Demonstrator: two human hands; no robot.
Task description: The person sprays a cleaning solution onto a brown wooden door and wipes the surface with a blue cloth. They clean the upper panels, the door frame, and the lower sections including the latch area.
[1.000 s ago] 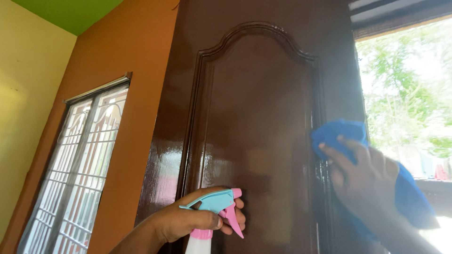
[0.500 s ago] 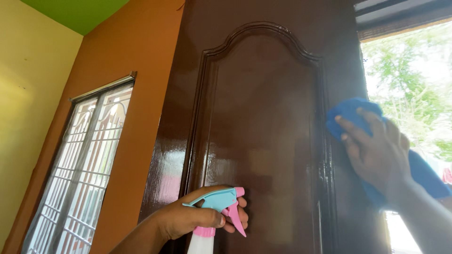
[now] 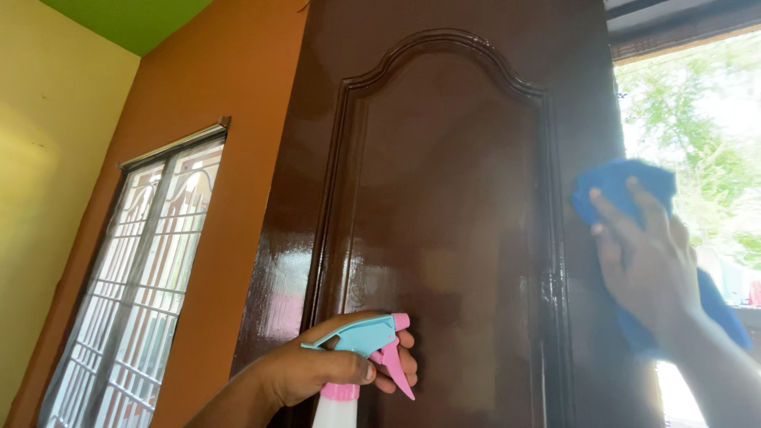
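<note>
Two hands work at a glossy brown door [image 3: 444, 198]: the right hand [image 3: 646, 261], fingers spread flat, presses a blue cloth [image 3: 614, 181] against the door's outer edge, the cloth bunched under and above the fingertips. The left hand [image 3: 317, 368], low and well apart from it, is curled around a spray bottle [image 3: 357, 349], with fingers at its pink trigger. Pressed so near the edge, the cloth could slide off the door; a tightened finger might fire spray onto the panel just beyond the nozzle.
</note>
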